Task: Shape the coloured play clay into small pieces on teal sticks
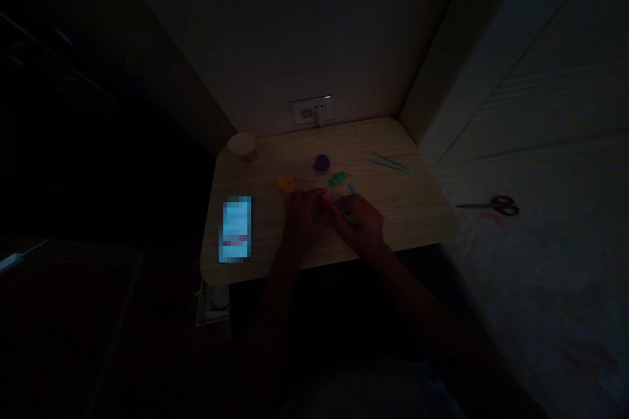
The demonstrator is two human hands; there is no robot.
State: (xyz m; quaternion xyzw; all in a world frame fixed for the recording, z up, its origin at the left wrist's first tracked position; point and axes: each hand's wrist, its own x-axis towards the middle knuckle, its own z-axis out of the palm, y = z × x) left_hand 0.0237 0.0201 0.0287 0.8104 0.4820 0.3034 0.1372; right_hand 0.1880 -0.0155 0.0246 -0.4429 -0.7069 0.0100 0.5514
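Observation:
In dim light, my left hand [305, 211] is closed around a small pink lump [325, 197] that looks like modelling clay. My right hand [362, 219] meets it from the right, its fingers pinched on a thin stick-like tool [339, 205] whose tip is at the pink lump. Just beyond the hands lie an orange lump [286, 184], a green lump [338, 178] and a dark purple round lump [322, 163]. A light blue piece [352, 189] pokes out past my right fingers; its lower part is hidden.
Two thin teal sticks [390, 163] lie at the right of the small wooden table [417, 209]. A paper cup [244, 146] stands at the back left, above a lit phone [236, 230]. Scissors [491, 205] rest on a pale surface to the right. A wall socket [312, 110] is behind.

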